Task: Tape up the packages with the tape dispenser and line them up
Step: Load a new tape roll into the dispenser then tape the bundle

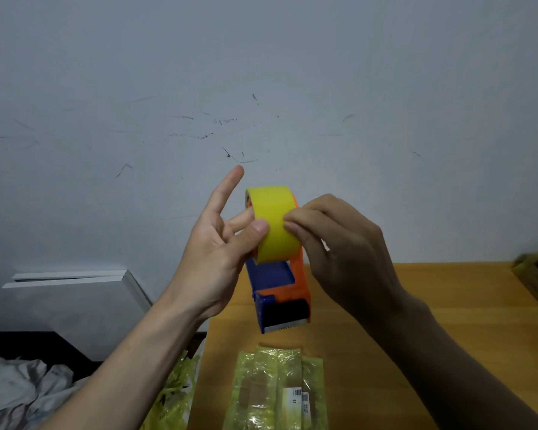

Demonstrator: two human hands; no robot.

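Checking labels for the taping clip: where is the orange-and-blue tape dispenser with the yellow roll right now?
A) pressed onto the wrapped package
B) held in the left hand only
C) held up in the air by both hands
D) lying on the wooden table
C: the orange-and-blue tape dispenser with the yellow roll is in the air above the wooden table, with the left hand and right hand both pinching the roll.

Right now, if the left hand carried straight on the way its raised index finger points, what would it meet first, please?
Probably the scuffed grey wall. The left hand points its index finger up and away, past the yellow tape roll on the orange and blue tape dispenser; nothing else shows there, though depth is unclear.
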